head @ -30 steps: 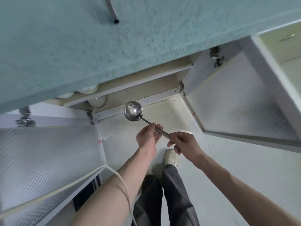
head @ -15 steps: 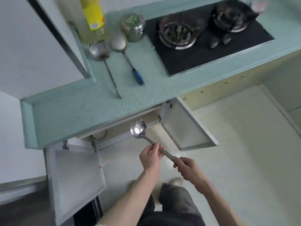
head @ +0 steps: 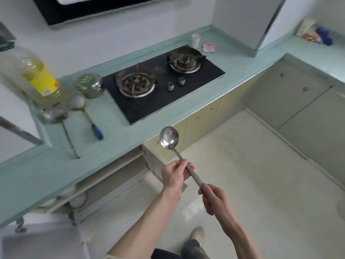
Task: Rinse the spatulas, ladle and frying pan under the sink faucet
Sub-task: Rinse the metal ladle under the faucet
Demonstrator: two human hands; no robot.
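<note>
Both hands gripping ladle point(head: 169, 136) handle: left hand point(head: 174, 175) mid-shaft, right hand point(head: 214, 198) at end. Risk: bowl clipping worktop point(head: 119, 128) edge while turning sinkward.

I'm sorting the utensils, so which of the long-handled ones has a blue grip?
The spatula lying nearer the stove; its handle ends in blue. The spatula beside it and the held ladle are all metal.

Bare forearms, dark grey trousers point(head: 194, 249), pale worn shoe point(head: 198, 234), no sleeves visible
</note>
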